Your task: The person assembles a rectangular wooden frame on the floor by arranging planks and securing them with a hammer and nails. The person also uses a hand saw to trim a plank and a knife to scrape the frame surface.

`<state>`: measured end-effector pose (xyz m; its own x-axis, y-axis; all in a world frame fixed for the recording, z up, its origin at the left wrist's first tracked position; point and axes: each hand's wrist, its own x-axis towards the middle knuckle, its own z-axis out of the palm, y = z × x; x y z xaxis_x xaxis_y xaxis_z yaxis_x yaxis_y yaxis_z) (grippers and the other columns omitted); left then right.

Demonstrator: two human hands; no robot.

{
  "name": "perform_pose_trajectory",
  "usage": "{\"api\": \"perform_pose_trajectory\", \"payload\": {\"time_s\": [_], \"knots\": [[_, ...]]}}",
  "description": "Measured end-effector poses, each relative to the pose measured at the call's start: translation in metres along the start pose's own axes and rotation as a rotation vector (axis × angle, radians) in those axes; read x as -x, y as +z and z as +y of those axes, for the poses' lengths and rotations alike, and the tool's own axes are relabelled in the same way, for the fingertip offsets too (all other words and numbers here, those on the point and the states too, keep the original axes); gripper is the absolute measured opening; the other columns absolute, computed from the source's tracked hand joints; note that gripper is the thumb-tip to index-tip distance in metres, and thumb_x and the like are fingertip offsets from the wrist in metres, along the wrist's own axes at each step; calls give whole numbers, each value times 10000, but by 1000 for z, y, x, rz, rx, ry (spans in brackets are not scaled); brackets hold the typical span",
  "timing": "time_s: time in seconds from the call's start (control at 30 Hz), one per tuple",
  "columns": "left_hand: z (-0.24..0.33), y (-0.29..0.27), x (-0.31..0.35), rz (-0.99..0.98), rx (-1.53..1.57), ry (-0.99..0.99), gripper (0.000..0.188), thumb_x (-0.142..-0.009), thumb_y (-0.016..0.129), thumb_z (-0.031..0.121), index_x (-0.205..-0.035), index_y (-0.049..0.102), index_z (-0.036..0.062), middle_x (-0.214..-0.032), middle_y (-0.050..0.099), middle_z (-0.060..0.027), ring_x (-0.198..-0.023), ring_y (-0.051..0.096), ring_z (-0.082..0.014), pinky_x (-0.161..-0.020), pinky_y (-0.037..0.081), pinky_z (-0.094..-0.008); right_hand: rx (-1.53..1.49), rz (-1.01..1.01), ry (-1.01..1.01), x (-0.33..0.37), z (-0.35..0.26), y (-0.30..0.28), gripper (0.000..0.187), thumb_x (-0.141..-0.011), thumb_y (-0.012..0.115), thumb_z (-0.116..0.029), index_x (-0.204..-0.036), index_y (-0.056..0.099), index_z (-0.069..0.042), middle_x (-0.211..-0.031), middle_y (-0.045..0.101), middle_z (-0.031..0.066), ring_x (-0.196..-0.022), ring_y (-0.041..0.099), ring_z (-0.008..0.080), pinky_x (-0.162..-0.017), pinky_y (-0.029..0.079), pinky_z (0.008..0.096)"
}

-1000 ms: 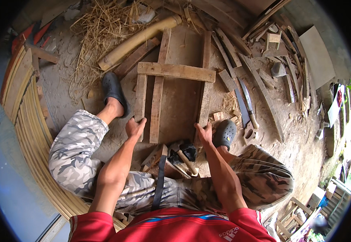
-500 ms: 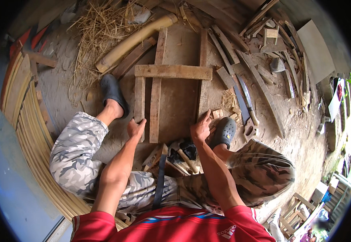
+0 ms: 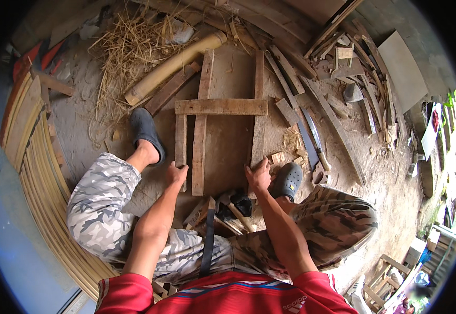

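Note:
A rough wooden frame lies in front of me between my feet, with a crosspiece joining a left leg and a right leg. My left hand is closed round the near end of the left leg. At the near end of the right leg, my right hand grips the wood, its fingertips partly hidden. A longer loose-looking board runs under the crosspiece, just inside the left leg. Another board reaches away beyond the crosspiece on the right.
A handsaw and a long knife lie right of the frame beside wood chips. Bamboo and straw are at the far left, scrap boards at the right. A dark bag and tools lie near my lap.
The whole view has shifted slightly, so the frame and surroundings sit a little lower in the picture. Both hands keep their places on the two legs.

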<state>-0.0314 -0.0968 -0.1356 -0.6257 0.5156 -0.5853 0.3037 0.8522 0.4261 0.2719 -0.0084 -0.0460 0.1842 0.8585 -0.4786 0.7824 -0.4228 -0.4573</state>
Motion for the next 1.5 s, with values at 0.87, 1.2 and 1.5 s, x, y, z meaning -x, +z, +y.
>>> {"api": "perform_pose_trajectory", "payload": {"time_s": [0.87, 1.2, 1.5], "knots": [[45, 13, -14, 464, -75, 321, 665, -771, 727, 382, -1273, 506, 5, -1200, 531, -238, -1126, 510, -413, -949, 422, -486, 28, -429, -505, -51, -104, 109, 654, -835, 703, -409, -1310, 482, -19, -1201, 575, 263, -1114, 575, 416, -936, 484, 462], [181, 81, 63, -497, 567, 396, 842, -901, 556, 617, -1402, 426, -47, -1452, 435, -242, -1347, 437, -305, -1089, 373, -385, -454, 387, -283, -103, -22, -35, 400, -967, 596, -390, -1025, 617, 6, -783, 602, 95, -717, 543, 187, -699, 472, 365], [208, 147, 120, -638, 744, 144, 884, -931, 417, 675, -1502, 299, 11, -1587, 224, -155, -1467, 186, -241, -1187, 151, -365, -944, -360, -107, -51, 23, -10, 672, -1025, 398, -472, -1484, 299, 8, -1480, 386, 209, -1388, 331, 269, -1139, 270, 364]]}}
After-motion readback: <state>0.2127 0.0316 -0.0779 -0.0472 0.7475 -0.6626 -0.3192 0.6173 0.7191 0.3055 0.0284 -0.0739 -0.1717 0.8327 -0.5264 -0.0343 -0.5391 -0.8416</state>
